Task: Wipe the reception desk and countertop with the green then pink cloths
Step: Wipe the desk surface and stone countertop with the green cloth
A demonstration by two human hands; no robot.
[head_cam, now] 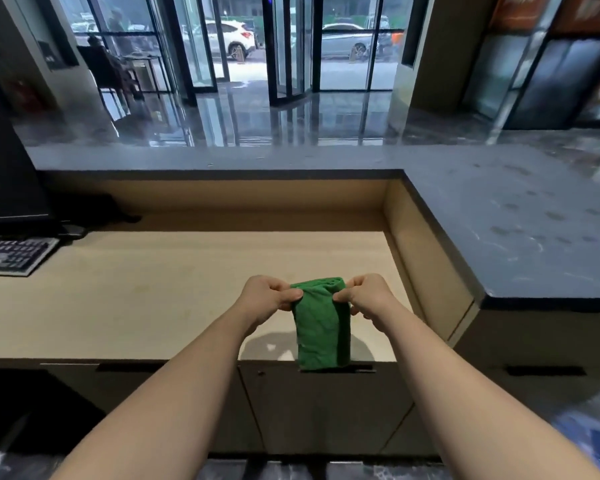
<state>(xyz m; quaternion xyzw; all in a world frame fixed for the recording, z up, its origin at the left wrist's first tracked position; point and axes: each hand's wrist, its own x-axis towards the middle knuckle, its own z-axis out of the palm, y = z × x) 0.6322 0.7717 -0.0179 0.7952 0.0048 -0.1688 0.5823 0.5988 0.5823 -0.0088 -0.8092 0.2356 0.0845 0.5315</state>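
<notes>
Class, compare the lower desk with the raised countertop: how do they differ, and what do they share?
The desk is pale beige; the countertop is dark grey. The desk sits lower, the countertop higher, wrapping its far and right sides. The desk carries a keyboard; the countertop shows dull smudges. Both are flat and smooth.

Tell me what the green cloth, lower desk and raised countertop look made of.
Green cloth: soft napped fabric, perhaps microfibre; it hangs limp in folds between left hand and right hand.
Lower desk: pale beige, matte, probably laminate; smooth with faint streaks.
Raised countertop: dark grey stone or imitation, semi-gloss; pale veining and smudges show.
</notes>
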